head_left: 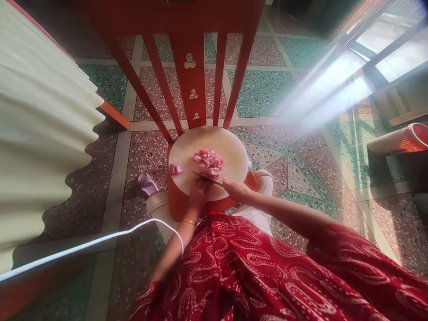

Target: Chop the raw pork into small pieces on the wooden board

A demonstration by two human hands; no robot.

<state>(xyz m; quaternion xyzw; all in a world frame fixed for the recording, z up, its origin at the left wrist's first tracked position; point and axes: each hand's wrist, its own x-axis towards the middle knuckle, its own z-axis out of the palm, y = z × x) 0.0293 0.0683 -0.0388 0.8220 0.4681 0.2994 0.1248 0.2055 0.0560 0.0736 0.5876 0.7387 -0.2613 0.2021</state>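
A round pale cutting board lies on the seat of an orange wooden chair. A heap of pink chopped meat sits in the board's middle, and one small pink piece lies apart at its left edge. My right hand grips the handle of a knife, whose blade lies flat just in front of the heap. My left hand rests on the board's near edge, fingers by the blade's tip, a gold bangle on the wrist.
Terrazzo floor all around. A corrugated cream sheet fills the left. A white cable runs across my left forearm. A cylinder with a red end lies at right. A purple slipper is beside the chair.
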